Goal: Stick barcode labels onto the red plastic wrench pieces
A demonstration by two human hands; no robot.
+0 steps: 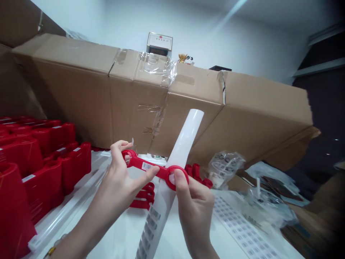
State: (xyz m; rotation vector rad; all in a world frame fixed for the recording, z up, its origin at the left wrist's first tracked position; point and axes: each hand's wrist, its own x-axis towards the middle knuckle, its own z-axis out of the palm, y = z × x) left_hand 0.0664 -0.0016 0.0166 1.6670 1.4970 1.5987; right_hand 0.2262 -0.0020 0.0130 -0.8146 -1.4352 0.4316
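A red strip (140,163) with a round loop at each end and a small white barcode label is held up between my two hands. My left hand (121,176) grips its left end, thumb stretched along the strip to the label; a small white piece sticks to a raised fingertip. With the thumb pressed over the right loop, my right hand (192,201) pinches that end. Right behind the strip a white rolled sheet (185,138) with printed barcodes stands slanted. More red looped strips (145,196) lie on the table below.
Stacks of red labelled rolls (51,162) fill the left side. A barcode label sheet (242,230) lies at the right on the white table (113,233). Clear plastic bags (226,165) sit beyond it. Large cardboard boxes (134,104) wall off the back.
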